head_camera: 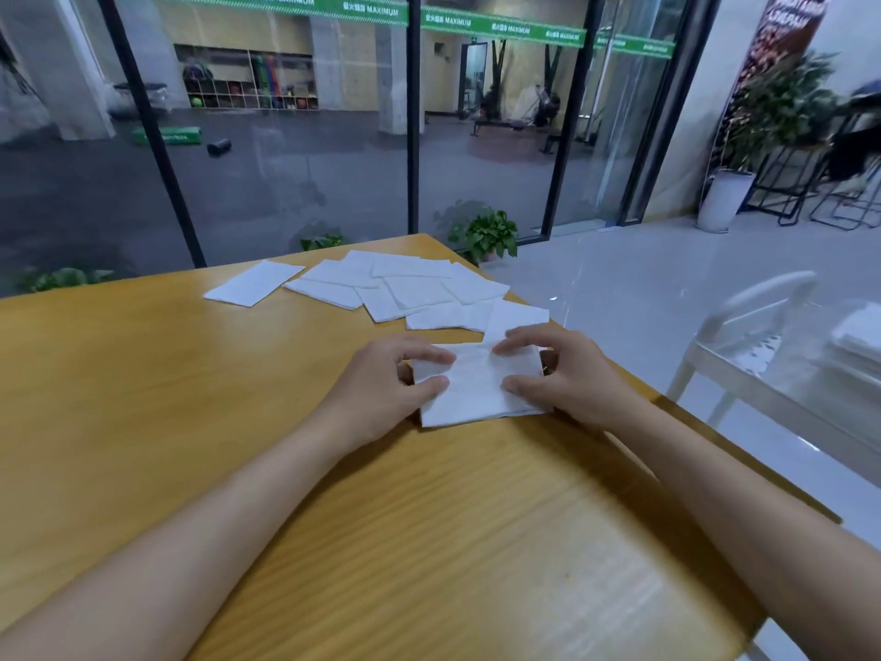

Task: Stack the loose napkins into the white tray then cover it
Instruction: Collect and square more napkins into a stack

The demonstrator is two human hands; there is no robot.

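Two sets of curled fingers (431,359) pinch the side edges of our small napkin stack (476,391), left hand (381,388) and right hand (565,374) facing across it; it lies flat on the table (190,384), long axis running hand to hand. Loose napkins (410,291) spread just beyond, nearest our right hand, and we see no white tray.

The napkin stack (476,388) is sitting on the counter (190,398) between the left hand (381,388) and right hand (569,374); loose napkins (405,288) are lying spread behind it, and a chair (743,336) is standing off to the right.
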